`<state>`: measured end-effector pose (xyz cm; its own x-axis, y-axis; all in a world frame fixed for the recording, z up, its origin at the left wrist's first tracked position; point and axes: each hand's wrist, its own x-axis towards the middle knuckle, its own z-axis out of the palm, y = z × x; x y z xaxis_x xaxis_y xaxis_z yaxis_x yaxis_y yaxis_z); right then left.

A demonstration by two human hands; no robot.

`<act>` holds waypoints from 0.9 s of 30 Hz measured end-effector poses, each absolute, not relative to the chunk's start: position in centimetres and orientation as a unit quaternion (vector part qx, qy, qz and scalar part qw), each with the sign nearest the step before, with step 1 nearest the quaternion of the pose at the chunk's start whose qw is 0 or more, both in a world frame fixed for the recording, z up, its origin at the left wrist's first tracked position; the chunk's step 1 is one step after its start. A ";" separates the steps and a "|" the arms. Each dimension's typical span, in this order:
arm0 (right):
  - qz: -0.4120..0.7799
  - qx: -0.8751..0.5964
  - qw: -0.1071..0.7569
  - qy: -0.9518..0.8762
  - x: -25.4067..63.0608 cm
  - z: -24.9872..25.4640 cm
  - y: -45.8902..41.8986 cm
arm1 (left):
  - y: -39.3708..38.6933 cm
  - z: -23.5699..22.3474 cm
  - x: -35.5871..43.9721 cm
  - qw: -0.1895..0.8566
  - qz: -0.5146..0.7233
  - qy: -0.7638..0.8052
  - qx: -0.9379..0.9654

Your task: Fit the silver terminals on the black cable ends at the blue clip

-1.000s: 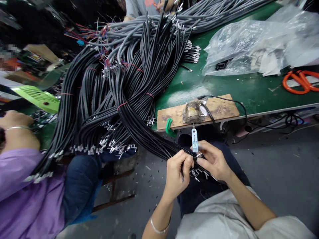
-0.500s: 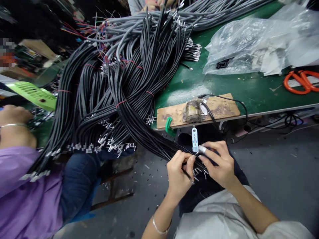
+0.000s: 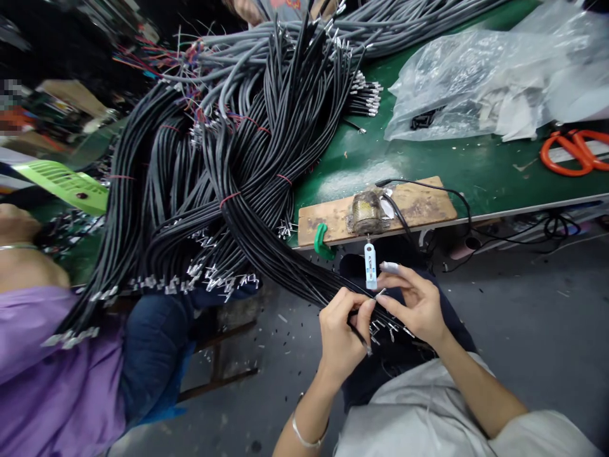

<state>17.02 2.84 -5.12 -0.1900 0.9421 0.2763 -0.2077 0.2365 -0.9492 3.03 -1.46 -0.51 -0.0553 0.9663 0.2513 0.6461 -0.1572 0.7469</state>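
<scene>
My left hand (image 3: 346, 330) is closed in a pinch on a black cable (image 3: 358, 335), whose cut end hangs below the fingers. A short pale wire end (image 3: 380, 293) sticks up at the fingertips. My right hand (image 3: 416, 301) is just right of it, the thumb by the wire end and the fingers spread apart; white tape wraps one fingertip. Directly above hangs a light-blue clip-like tool head (image 3: 370, 270) on the shaft of a small motor (image 3: 367, 214). Under both hands, a bundle of black cables (image 3: 280, 266) runs across my lap, its ends bared.
A wooden board (image 3: 423, 200) carries the motor at the table edge, with a green clamp (image 3: 321, 241) on it. Heaped cables (image 3: 266, 127) cover the left. A plastic bag (image 3: 457, 82) and orange scissors (image 3: 561, 158) lie right. A co-worker's purple sleeve (image 3: 42, 355) is at left.
My right hand's taped finger has lifted away from the thumb, and the fingers have spread. The pale wire end now shows more clearly. My left hand keeps its pinch almost in place.
</scene>
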 end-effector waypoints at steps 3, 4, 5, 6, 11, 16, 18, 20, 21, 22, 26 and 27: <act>0.480 -0.359 0.525 -0.605 17.9 -4.5 2.9 | -1.3 -0.5 2.7 0.228 0.360 0.600 0.677; 0.468 -0.361 0.509 -0.625 18.3 -4.1 3.0 | -1.3 -0.6 2.6 0.235 0.349 0.590 0.689; 0.464 -0.359 0.486 -0.648 18.7 -3.8 3.2 | -1.2 -0.6 2.4 0.241 0.337 0.578 0.703; 0.466 -0.355 0.458 -0.668 19.1 -3.5 3.5 | -1.1 -0.7 2.3 0.246 0.328 0.568 0.714; 0.556 -0.348 0.306 -0.689 20.1 -3.1 5.2 | -1.0 -0.8 1.6 0.264 0.294 0.537 0.745; 0.509 -0.366 0.325 -0.708 19.9 -2.7 4.9 | -1.2 -0.9 1.4 0.265 0.279 0.564 0.730; 0.463 -0.366 0.348 -0.729 19.9 -2.3 4.3 | -1.2 -1.0 1.4 0.265 0.275 0.574 0.724; 0.433 -0.370 0.354 -0.742 20.1 -2.0 3.9 | -1.2 -1.1 1.4 0.263 0.270 0.573 0.727; 0.425 -0.376 0.348 -0.746 20.2 -2.0 3.9 | -1.1 -1.2 1.4 0.263 0.267 0.568 0.733; 0.427 -0.379 0.333 -0.750 20.3 -2.0 4.1 | -1.1 -1.2 1.4 0.264 0.265 0.559 0.740; 0.554 -0.308 0.239 -0.736 20.1 -2.5 5.7 | -1.1 -1.2 1.4 0.267 0.268 0.510 0.773; 0.596 -0.285 0.239 -0.712 19.9 -2.8 6.1 | -1.2 -1.2 1.4 0.265 0.280 0.507 0.771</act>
<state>19.94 6.09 -2.75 -0.7232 0.6906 0.0008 0.1209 0.1278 -0.9844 1.38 -1.20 -1.22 0.3285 0.9302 0.1637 0.6337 -0.3455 0.6922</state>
